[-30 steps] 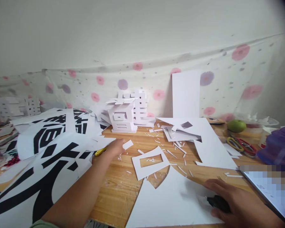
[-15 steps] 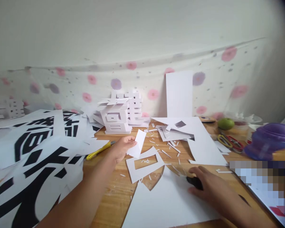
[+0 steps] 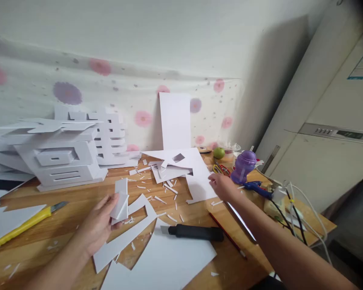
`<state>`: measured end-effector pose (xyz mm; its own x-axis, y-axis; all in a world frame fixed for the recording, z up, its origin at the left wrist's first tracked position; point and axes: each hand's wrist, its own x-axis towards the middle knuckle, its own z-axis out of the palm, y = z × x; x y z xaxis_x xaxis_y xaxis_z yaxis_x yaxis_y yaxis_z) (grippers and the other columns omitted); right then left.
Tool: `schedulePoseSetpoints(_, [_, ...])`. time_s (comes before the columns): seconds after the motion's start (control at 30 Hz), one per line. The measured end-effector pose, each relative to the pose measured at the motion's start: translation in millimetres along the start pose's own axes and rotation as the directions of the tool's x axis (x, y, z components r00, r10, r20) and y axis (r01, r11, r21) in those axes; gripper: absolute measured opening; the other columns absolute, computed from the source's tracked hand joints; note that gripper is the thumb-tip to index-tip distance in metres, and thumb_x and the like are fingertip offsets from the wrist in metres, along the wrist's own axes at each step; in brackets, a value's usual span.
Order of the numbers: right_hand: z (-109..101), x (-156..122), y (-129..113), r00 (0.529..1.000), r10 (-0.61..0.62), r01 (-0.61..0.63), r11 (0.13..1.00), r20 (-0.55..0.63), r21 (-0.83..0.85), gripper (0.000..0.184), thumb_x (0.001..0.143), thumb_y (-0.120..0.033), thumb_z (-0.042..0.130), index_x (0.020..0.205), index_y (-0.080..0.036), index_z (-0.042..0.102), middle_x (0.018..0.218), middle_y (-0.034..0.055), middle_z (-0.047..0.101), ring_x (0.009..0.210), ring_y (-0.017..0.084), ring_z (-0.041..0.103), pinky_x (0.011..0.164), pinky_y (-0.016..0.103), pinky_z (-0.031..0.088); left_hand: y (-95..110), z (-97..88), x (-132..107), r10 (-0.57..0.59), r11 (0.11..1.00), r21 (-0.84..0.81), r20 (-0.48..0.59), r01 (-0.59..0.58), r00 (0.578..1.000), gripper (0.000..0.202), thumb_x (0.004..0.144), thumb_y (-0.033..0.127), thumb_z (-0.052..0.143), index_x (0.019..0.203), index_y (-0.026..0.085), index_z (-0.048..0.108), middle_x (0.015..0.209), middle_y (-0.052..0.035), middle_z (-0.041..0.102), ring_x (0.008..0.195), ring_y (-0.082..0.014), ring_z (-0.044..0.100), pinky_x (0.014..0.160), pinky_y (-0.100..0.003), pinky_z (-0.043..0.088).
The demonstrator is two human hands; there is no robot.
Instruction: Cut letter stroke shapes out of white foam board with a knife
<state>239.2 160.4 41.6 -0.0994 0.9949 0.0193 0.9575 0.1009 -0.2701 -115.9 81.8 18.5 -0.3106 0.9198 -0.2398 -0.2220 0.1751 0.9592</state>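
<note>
My left hand (image 3: 97,225) is closed on a small white foam-board piece (image 3: 121,200), held upright above a white cut-out frame (image 3: 130,231) lying on the wooden table (image 3: 78,201). My right hand (image 3: 222,186) reaches far right, fingers resting on the edge of a large white cut sheet (image 3: 196,177) close to a purple container (image 3: 243,166); its fingers look loosely apart with nothing in them. A black utility knife (image 3: 193,232) lies loose on a white sheet (image 3: 169,262) between the hands.
White foam-board character models (image 3: 60,157) stand at the back left. A yellow utility knife (image 3: 21,223) lies left. A green fruit (image 3: 218,152), coloured rubber bands (image 3: 219,169), a metal ruler (image 3: 240,221), a red pencil (image 3: 226,235), cables (image 3: 293,209) and a tall appliance (image 3: 326,121) sit right.
The view swung right. My right hand let go of the black knife and reached to the far right. My left hand picked up the white piece and keeps holding it.
</note>
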Motion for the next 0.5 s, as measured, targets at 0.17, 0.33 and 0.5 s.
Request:
schedulePoseSetpoints(0.17, [-3.0,51.8,46.4,0.98,0.196,-0.191,0.976,0.043,-0.104,0.031,0.095,-0.033,0.059,0.121,-0.017,0.058,0.123,0.0091,0.06,0.102,0.022,0.062,0.086,0.042,0.054,4.8,6.0,-13.6,-0.131,0.984,-0.117,0.016,0.132,0.991,0.014,0.087,0.029,0.063,0.099,0.025,0.057,0.086,-0.0005,0.071,0.072,-0.0227,0.074,0.048,-0.023,0.054])
schedulePoseSetpoints(0.33, [13.1,68.9,53.6,0.957,0.284,-0.276,0.952,0.052,-0.134,0.032,0.094,-0.034,0.059,0.122,-0.017,0.058,0.122,0.0086,0.06,0.102,0.022,0.063,0.085,0.043,0.054,2.9,9.0,-20.0,-0.21,0.966,-0.13,0.098,0.222,0.973,0.021,0.09,0.032,0.057,0.108,0.021,0.059,0.099,-0.0131,0.074,0.083,-0.0295,0.074,0.038,-0.021,0.049])
schedulePoseSetpoints(0.5, [19.4,73.3,47.3,0.958,0.283,-0.276,0.956,0.057,-0.098,0.033,0.094,-0.034,0.06,0.123,-0.017,0.057,0.123,0.0086,0.059,0.104,0.023,0.062,0.086,0.043,0.054,3.2,10.8,-24.6,-0.123,0.985,-0.108,0.13,0.137,0.984,0.027,0.086,0.028,0.061,0.112,0.022,0.059,0.099,-0.0119,0.075,0.087,-0.0283,0.074,0.04,-0.021,0.051])
